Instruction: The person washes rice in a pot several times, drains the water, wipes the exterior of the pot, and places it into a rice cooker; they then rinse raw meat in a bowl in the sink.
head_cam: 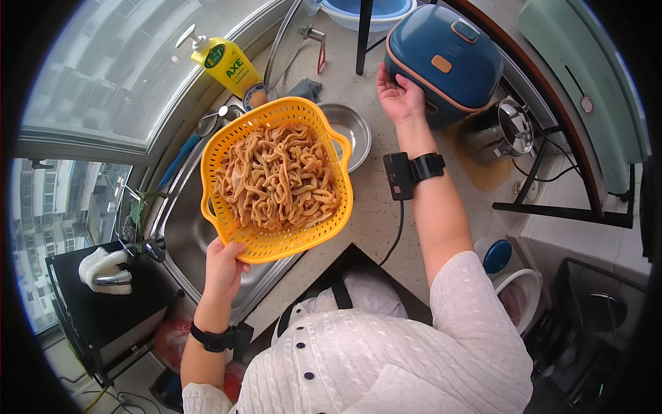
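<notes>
My left hand grips the near rim of a yellow perforated plastic basket. Pale brown, ropy strips of what looks like raw offal fill its middle. The basket is above the edge of a stainless steel sink and partly covers a metal bowl on the counter. My right hand, palm up with curled fingers, is beside the left side of a dark blue lidded appliance; some fingertips are against or behind it, and contact is unclear.
A yellow dish soap pump bottle and a small bowl holding an egg stand by the window. A glass lid leans behind them. A steel pot is right of the appliance, beneath a black-legged rack. The faucet is at left.
</notes>
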Demonstrator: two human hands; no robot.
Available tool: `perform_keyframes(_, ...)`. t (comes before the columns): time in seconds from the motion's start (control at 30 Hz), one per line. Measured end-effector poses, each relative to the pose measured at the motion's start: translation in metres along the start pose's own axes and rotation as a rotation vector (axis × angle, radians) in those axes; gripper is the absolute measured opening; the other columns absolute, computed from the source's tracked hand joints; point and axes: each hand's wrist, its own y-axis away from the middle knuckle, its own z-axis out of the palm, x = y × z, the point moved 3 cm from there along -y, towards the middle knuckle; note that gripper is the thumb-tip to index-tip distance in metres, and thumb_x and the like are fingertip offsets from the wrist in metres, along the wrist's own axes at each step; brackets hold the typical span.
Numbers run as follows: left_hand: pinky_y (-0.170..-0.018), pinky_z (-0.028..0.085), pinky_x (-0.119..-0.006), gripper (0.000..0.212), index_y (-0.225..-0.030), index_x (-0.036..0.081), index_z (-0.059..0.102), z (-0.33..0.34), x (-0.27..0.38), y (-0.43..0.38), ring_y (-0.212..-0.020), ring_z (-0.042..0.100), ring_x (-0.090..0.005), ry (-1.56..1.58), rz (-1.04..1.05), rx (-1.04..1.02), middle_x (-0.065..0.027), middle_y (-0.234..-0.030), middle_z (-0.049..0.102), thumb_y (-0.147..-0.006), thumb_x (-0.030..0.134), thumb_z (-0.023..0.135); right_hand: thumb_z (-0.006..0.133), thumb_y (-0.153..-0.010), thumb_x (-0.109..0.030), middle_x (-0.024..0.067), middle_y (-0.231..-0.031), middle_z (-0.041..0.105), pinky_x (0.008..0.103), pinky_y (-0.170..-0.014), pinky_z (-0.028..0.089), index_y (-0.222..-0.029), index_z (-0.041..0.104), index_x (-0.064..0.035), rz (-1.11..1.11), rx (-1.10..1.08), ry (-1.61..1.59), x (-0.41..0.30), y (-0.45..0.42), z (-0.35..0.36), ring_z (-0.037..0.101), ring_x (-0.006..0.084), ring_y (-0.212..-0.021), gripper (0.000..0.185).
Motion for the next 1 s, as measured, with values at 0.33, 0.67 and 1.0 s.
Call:
perform_keyframes(0.33, -0.038, 0.042, -0.020, 0.020, -0.093, -0.001, 0.054, 0.056, 0.008, -0.060, -0.049, 0.052, -0.0105, -0.056, -0.006, -0.149, -0.0079, -0.078, 0.060, -0.075, 0.000, 0.048, 0.042, -0.088, -0.022, 0.0169, -0.115, 0.050, 0.0356, -0.090, 0.040, -0.110, 0.044, 0.0023, 0.122, -0.001, 0.727, -0.025, 0.018, -0.013, 0.049, 0.0264, -0.108, 0.033)
perform_keyframes(0.67, -0.045, 0.047, -0.024, 0.014, -0.086, 0.000, 0.055, 0.112, 0.011, -0.110, -0.050, 0.051, -0.0111, -0.056, -0.027, -0.204, -0.0057, -0.069, 0.056, -0.075, 0.004, 0.047, 0.042, -0.087, -0.013, 0.0125, -0.098, 0.057, 0.0296, -0.076, 0.044, -0.104, 0.049, -0.0032, 0.014, 0.126, 1.038, -0.063, 0.172, -0.082, 0.056, 0.0196, -0.088, 0.021)
perform_keyframes(1.0, -0.056, 0.048, -0.025, 0.044, -0.120, -0.001, 0.042, -0.001, -0.050, -0.068, -0.064, 0.055, -0.0123, -0.155, -0.038, -0.273, -0.0104, -0.104, 0.055, -0.086, 0.026, 0.051, 0.047, -0.086, -0.010, 0.0116, -0.098, 0.058, 0.0276, -0.075, 0.046, -0.111, 0.047, 0.0002, 0.835, -0.163, 1.273, 0.114, 0.212, -0.095, 0.057, 0.0186, -0.089, 0.027)
